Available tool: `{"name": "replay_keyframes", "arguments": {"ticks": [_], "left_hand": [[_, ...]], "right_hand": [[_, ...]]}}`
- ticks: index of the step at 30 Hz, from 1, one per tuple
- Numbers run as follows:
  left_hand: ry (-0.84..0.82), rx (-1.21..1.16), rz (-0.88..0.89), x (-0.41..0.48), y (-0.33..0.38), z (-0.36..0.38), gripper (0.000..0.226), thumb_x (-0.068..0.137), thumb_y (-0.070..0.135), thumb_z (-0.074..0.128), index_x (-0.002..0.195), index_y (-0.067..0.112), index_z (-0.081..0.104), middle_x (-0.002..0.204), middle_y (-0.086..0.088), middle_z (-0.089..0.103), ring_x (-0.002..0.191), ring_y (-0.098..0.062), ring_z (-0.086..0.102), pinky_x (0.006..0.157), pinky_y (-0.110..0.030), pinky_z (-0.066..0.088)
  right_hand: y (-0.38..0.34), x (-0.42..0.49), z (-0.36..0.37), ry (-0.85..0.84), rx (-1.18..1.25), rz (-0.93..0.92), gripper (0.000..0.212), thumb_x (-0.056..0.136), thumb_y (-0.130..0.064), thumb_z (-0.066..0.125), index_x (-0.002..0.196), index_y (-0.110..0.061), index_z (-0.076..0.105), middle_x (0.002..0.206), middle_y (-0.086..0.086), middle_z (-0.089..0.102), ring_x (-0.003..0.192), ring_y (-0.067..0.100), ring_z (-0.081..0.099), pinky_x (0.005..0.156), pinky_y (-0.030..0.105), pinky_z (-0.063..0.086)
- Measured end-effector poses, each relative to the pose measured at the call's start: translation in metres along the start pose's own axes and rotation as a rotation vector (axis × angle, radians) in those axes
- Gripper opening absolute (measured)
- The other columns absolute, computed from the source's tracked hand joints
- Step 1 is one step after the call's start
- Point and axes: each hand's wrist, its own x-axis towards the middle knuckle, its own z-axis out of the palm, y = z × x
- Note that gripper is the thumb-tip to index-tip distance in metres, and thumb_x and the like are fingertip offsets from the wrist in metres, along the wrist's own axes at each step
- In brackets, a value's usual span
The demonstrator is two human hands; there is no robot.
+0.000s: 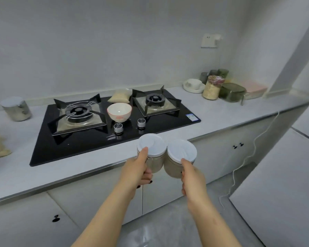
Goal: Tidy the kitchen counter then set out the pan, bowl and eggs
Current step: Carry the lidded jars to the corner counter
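Left hand [138, 171] grips the left jar [151, 144], right hand [193, 177] grips the right jar [181, 150].

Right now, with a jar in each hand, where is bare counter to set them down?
Bare counter lies right of the hob, up to the cluster of jars, and along the front strip before the hob. The back right corner is crowded; a bowl and a bag occupy the hob's middle.

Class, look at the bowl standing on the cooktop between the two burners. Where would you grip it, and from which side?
Probably pinch the bowl at its near rim, coming from above and in front. It stands upright, mouth open, and the left grate and right grate crowd its sides.
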Motion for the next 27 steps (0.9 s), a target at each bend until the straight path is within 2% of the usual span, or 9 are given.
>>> {"name": "replay_keyframes", "arguments": {"ticks": [3, 12, 15, 21, 27], "left_hand": [[-0.072, 0.048, 0.009, 0.012, 0.009, 0.042, 0.054, 0.091, 0.053, 0.044, 0.056, 0.011, 0.044, 0.072, -0.012, 0.06, 0.06, -0.021, 0.057, 0.078, -0.037, 0.055], [-0.253, 0.088, 0.042, 0.099, 0.053, 0.163, 0.054, 0.092, 0.051, 0.045, 0.055, 0.011, 0.043, 0.074, -0.013, 0.059, 0.061, -0.021, 0.058, 0.071, -0.033, 0.056], [-0.29, 0.087, 0.076, 0.143, 0.078, 0.203, 0.053, 0.092, 0.05, 0.045, 0.056, 0.01, 0.042, 0.075, -0.015, 0.057, 0.062, -0.022, 0.058, 0.067, -0.03, 0.055], [-0.347, 0.085, 0.109, 0.243, 0.146, 0.288, 0.055, 0.089, 0.057, 0.045, 0.058, 0.011, 0.047, 0.071, -0.011, 0.06, 0.064, -0.022, 0.061, 0.071, -0.034, 0.057], [-0.378, 0.105, 0.164, 0.305, 0.196, 0.349, 0.052, 0.091, 0.053, 0.043, 0.059, 0.012, 0.046, 0.074, -0.011, 0.061, 0.063, -0.021, 0.061, 0.075, -0.035, 0.058]], "right_hand": [[-0.006, 0.019, -0.033, 0.062, 0.041, 0.007, 0.04, 0.092, -0.034, 0.048, 0.06, -0.017, 0.03, 0.06, 0.0, 0.028, 0.053, 0.016, 0.024, 0.053, 0.027, 0.021], [-0.046, 0.13, -0.095, 0.235, 0.136, -0.016, 0.038, 0.09, -0.036, 0.049, 0.062, -0.017, 0.032, 0.063, 0.001, 0.03, 0.055, 0.017, 0.026, 0.056, 0.027, 0.022], [-0.072, 0.18, -0.105, 0.261, 0.166, -0.033, 0.04, 0.091, -0.036, 0.049, 0.061, -0.018, 0.03, 0.062, 0.0, 0.029, 0.054, 0.016, 0.025, 0.055, 0.027, 0.021], [-0.147, 0.294, -0.127, 0.331, 0.168, -0.069, 0.038, 0.091, -0.038, 0.048, 0.061, -0.017, 0.038, 0.062, -0.002, 0.036, 0.055, 0.014, 0.03, 0.055, 0.026, 0.025], [-0.199, 0.37, -0.146, 0.365, 0.178, -0.12, 0.037, 0.092, -0.035, 0.046, 0.062, -0.015, 0.042, 0.064, -0.001, 0.038, 0.058, 0.015, 0.032, 0.057, 0.026, 0.027]]}}
